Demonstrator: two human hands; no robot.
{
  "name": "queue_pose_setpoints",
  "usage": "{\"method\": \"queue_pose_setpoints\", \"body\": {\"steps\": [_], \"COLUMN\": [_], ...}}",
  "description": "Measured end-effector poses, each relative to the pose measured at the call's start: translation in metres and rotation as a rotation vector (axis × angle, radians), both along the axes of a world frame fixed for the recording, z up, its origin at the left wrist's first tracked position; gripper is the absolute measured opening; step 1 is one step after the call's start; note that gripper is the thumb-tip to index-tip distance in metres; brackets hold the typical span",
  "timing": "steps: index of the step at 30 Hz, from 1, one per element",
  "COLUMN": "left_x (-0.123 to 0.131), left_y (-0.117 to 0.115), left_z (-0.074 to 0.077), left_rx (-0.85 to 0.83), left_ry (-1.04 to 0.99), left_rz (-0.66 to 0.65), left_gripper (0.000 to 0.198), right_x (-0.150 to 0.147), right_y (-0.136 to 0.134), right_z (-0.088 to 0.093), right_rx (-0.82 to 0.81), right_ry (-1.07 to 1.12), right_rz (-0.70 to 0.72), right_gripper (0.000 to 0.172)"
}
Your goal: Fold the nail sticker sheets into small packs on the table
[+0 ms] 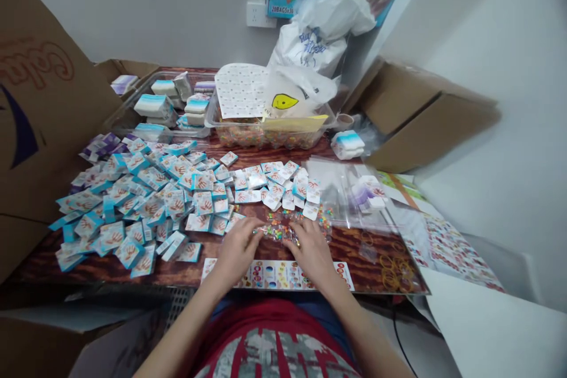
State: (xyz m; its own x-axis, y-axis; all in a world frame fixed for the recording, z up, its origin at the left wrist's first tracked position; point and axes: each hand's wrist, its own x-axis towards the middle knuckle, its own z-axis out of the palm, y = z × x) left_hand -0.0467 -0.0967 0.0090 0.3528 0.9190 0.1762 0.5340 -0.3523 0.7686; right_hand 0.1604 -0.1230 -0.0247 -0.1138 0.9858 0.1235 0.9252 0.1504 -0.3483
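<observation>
Both hands work together on a small clear plastic bag [277, 231] of tiny multicoloured pieces, which lies near the middle of the tabletop's near edge. The fingers of the left hand [237, 251] and the right hand [310, 252] meet on the bag from either side, close together, though it cannot be told whether they clamp it or only press it flat. More coloured bits lie just to the right of the fingers, and they may be inside the film or loose. A printed sticker strip [277, 275] lies directly below the hands, along the near edge.

Just beyond the bag, a crowd of small hand-printed cards [204, 204] spreads toward the left edge of the tabletop. Clear bags [341, 186] lie to the right, with rubber bands [392, 271] at the near right corner. At the far edge stands a plastic tub of colourful pieces [270, 136].

If the bag is open, pressure from the fingers could push bits out. Loose ones could then scatter among the cards. Cards near the left edge could also slide off if a wrist or sleeve brushes them.
</observation>
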Motion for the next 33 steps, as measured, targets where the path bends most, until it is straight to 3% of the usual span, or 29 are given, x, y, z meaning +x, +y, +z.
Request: {"method": "queue_pose_setpoints", "body": {"steps": [6, 12, 18, 22, 24, 27, 33], "left_x": [0.01, 0.022, 0.048, 0.057, 0.059, 0.065, 0.076], "left_y": [-0.006, 0.016, 0.07, 0.12, 0.134, 0.13, 0.082], "left_z": [-0.021, -0.013, -0.004, -0.008, -0.014, -0.023, -0.027], "left_rx": [-0.053, -0.013, 0.07, 0.064, 0.037, 0.011, 0.02], "left_ry": [0.074, 0.113, 0.159, 0.258, 0.321, 0.393, 0.456], "left_rz": [-0.072, -0.03, 0.09, 0.241, 0.302, 0.299, 0.229], "left_gripper": [0.017, 0.017, 0.021, 0.037, 0.045, 0.048, 0.048], "right_x": [-0.024, -0.029, -0.021, -0.022, -0.023, -0.024, -0.023], "right_y": [0.008, 0.006, 0.006, 0.001, -0.002, -0.004, -0.003], "right_z": [0.0, -0.01, -0.017, -0.028, -0.033, -0.038, -0.041], "right_rx": [0.037, 0.042, 0.071, 0.135, 0.182, 0.228, 0.244], "right_ry": [-0.029, 0.034, 0.136, 0.176, 0.195, 0.233, 0.28], "right_rz": [0.012, 0.107, 0.113, 0.094, 0.085, 0.075, 0.06], "right_gripper": [0.015, 0.018, 0.019, 0.013, 0.011, 0.012, 0.016]}}
